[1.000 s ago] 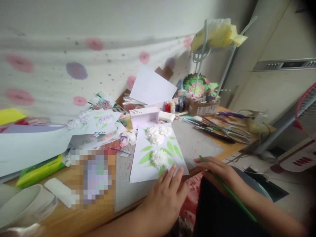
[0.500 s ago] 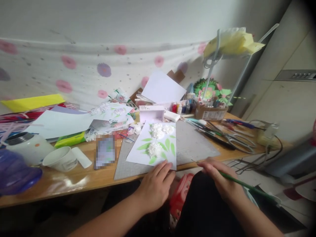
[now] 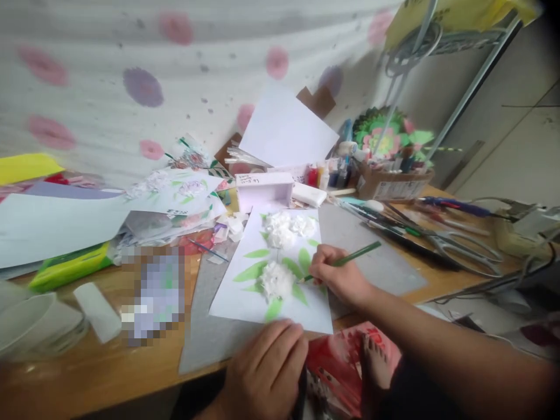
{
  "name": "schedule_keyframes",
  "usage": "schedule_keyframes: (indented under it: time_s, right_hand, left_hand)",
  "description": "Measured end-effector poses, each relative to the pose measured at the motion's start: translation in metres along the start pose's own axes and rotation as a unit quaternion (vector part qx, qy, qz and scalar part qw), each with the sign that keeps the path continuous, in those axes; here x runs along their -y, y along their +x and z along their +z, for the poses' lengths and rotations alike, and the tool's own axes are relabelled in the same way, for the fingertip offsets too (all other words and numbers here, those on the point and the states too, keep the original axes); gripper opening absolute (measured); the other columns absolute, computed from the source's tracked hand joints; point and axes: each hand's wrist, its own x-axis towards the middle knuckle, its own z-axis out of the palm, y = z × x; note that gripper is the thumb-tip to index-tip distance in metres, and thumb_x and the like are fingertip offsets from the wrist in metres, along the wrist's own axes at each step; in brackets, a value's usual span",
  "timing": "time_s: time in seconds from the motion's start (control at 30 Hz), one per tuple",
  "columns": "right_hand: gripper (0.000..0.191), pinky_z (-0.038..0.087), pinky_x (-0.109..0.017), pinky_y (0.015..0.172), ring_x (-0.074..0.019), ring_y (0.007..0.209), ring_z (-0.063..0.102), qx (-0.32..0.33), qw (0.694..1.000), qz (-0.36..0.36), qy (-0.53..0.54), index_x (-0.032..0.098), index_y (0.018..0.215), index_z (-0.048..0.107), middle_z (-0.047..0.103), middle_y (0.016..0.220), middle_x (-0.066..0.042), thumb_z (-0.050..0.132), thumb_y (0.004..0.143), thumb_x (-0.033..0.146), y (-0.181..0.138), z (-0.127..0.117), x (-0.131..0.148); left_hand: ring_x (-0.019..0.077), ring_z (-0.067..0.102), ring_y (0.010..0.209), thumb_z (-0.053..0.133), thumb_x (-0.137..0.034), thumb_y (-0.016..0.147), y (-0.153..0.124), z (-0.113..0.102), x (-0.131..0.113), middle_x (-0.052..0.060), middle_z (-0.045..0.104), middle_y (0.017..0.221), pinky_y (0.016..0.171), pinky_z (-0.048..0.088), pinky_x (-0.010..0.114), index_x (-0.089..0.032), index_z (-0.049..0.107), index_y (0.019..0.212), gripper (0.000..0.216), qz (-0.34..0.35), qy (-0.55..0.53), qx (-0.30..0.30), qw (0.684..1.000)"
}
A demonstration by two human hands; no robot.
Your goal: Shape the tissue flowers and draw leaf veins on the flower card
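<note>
Closest to the person, the left hand [image 3: 266,373] lies at the near edge of the wooden table [image 3: 109,373]. Its fingers are bent and loose, and the tips sit on the near edge of the white card [image 3: 242,303]. It is not gripping anything. I think the card could slide or turn if that hand lifts, because only those fingertips pin it to the grey mat [image 3: 376,274] under it, and the card's near edge sits close to the table's near edge. A bit farther in, the right hand [image 3: 339,274] rests on the right side of the card. It pinches a green pencil [image 3: 350,256] between thumb and fingers. The tip points left and sits just beside the fluffy paper flower [image 3: 276,280] in the middle of the card, close to the green leaves [image 3: 251,271]. If the tip goes too far left, it may poke or squash the soft flower. If the hand drags across the card, it might smudge the green leaves. So the card lies between the two hands, touched by both, and the flower is just left of the pencil tip and past the left hand's fingers. Near the card's far edge sit more white flowers [image 3: 284,227], apart from both hands. Past them stands a small white box [image 3: 265,189]. Toward the far right corner of the table lie big scissors [image 3: 464,248] and a cardboard box [image 3: 394,186] full of little bottles, all well away from the hands.
</note>
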Motion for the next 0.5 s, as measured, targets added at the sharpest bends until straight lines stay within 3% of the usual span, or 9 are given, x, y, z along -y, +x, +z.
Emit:
schedule_keyframes:
  time_s: [0.13, 0.5]
  right_hand:
    - [0.02, 0.031, -0.021, 0.044, -0.009, 0.044, 0.041, -0.012, 1.0, 0.021, -0.019, 0.019, 0.047, 0.043, 0.049, 0.045, 0.004, 0.054, 0.063, 0.013, 0.002, 0.0, -0.01]
    - [0.021, 0.033, -0.024, 0.047, -0.0108, 0.049, 0.045, 0.006, 0.996, 0.014, -0.083, 0.019, 0.05, 0.046, 0.05, 0.049, 0.003, 0.056, 0.069, 0.015, 0.001, -0.002, -0.007]
  left_hand:
    - [0.0195, 0.059, 0.108, 0.047, -0.02, 0.089, -0.007, 0.01, 0.005, 0.002, 0.066, 0.11, 0.089, 0.051, 0.03, -0.02, 0.067, 0.097, 0.022, 0.018, 0.017, -0.021, 0.999]
    - [0.0193, 0.054, 0.115, 0.044, -0.024, 0.092, -0.01, 0.004, 0.002, 0.0, 0.061, 0.119, 0.095, 0.046, 0.031, -0.025, 0.068, 0.099, 0.025, 0.006, 0.02, 0.039, 0.999]
